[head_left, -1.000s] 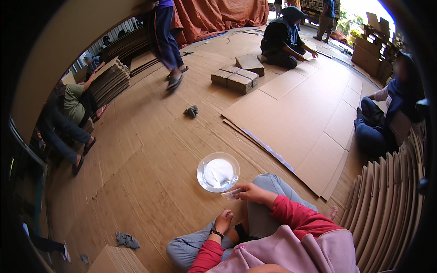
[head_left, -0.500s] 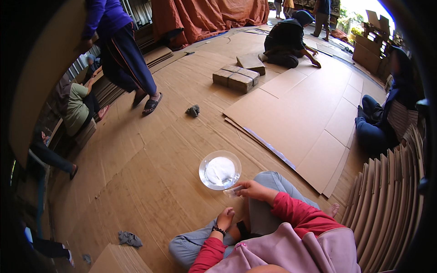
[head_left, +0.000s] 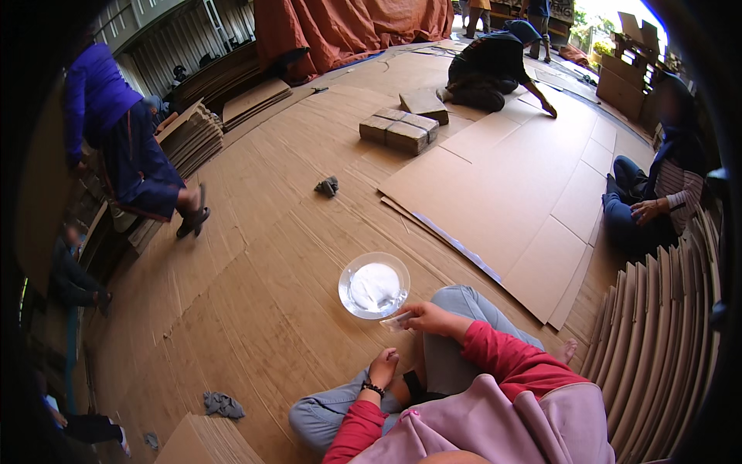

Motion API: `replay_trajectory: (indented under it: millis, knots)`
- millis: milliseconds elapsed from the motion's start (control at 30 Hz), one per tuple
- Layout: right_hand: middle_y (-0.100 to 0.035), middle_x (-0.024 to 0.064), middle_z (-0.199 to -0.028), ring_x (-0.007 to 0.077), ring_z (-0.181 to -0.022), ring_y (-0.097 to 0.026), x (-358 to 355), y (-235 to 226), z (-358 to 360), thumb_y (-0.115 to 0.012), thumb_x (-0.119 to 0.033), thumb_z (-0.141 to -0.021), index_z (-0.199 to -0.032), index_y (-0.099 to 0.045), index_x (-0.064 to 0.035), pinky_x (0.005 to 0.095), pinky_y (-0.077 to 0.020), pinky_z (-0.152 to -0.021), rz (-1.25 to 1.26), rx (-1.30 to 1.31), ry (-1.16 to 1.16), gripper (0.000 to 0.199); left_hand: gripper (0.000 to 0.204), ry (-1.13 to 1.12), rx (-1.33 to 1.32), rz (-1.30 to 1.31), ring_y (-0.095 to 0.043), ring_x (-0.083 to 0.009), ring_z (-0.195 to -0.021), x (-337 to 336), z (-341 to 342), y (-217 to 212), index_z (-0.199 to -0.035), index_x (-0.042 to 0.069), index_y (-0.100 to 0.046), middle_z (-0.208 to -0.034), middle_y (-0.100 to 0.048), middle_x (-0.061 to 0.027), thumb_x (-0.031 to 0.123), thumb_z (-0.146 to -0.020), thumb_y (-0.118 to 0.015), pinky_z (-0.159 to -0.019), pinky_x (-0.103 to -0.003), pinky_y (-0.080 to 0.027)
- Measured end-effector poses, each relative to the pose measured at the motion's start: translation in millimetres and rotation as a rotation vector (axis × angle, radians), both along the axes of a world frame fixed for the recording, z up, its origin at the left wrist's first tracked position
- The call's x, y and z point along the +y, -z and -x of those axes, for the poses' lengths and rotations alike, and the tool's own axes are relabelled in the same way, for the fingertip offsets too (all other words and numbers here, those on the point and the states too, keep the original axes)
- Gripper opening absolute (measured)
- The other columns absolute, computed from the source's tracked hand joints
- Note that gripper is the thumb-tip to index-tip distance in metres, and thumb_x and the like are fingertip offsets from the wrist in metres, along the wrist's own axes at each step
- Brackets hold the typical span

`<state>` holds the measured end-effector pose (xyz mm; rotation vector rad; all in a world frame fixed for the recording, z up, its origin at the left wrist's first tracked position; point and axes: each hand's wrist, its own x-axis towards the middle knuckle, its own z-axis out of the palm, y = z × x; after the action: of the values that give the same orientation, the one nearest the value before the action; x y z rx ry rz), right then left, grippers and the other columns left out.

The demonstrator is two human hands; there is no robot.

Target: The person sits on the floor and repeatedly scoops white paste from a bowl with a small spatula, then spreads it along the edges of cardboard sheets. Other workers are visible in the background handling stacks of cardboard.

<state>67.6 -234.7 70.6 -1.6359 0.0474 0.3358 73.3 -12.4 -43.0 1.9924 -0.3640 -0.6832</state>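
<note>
Clear plastic (head_left: 396,322) was pinched in the right hand (head_left: 423,319), just beside a bowl (head_left: 345,286) of white material (head_left: 375,286). The left hand (head_left: 382,367) curled near the crossed legs (head_left: 328,417); whether it held anything, I could not tell. Beyond, cardboard sheets (head_left: 502,193) lay flat.

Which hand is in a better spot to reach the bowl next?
Probably the right hand: it's close to the bowl, holding a small see-through thing. The left hand is farther back, nearer the body.
</note>
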Motion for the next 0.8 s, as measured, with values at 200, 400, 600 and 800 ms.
replay_trajectory:
  millis: [200, 400, 600, 800]
  knots:
    - [-0.064, 0.0017, -0.085, 0.0083, -0.072, -0.056, 2.1, -2.8, 0.6, -0.059, -0.007, -0.081, -0.109, -0.059, -0.0047, 0.0234, -0.0447, -0.062, -0.020, -0.049, 0.014, 0.028, 0.038, -0.014, 0.007, -0.007, -0.060, -0.0200, -0.084, 0.6, 1.0, -1.9, -0.112, 0.003, -0.057, -0.094, -0.063, -0.0122, 0.029, -0.085, -0.053, -0.075, -0.029, -0.047]
    - [-0.063, 0.0009, -0.083, 0.0081, -0.071, -0.055, 1.6, -0.9, 0.7, -0.059, -0.008, -0.081, -0.109, -0.059, -0.0052, 0.0237, -0.0444, -0.062, -0.017, -0.049, 0.016, 0.028, 0.040, -0.006, 0.017, -0.020, -0.062, -0.0242, -0.090, 0.2, 0.9, -6.4, -0.111, 0.004, -0.058, -0.097, -0.064, -0.0151, 0.033, -0.084, -0.053, -0.079, -0.032, -0.047]
    - [-0.063, 0.0006, -0.089, 0.0084, -0.079, -0.056, 0.4, 0.1, -0.4, -0.059, -0.008, -0.084, -0.111, -0.058, -0.0046, 0.0230, -0.0442, -0.069, 0.003, -0.007, 0.002, 0.027, 0.041, 0.005, 0.024, -0.044, -0.062, -0.0255, -0.091, 0.3, 0.6, -5.6, -0.111, 0.004, -0.058, -0.098, -0.064, -0.0155, 0.034, -0.084, -0.053, -0.079, -0.032, -0.047]
    - [-0.063, 0.0019, -0.085, 0.0092, -0.075, -0.056, 0.2, 0.5, -0.4, -0.059, -0.008, -0.082, -0.110, -0.058, -0.0051, 0.0235, -0.0445, -0.065, 0.002, -0.023, 0.009, 0.028, 0.041, 0.015, 0.012, -0.021, -0.061, -0.0257, -0.092, 0.6, 0.0, -5.2, -0.112, 0.004, -0.057, -0.100, -0.064, -0.0153, 0.033, -0.084, -0.053, -0.079, -0.032, -0.047]
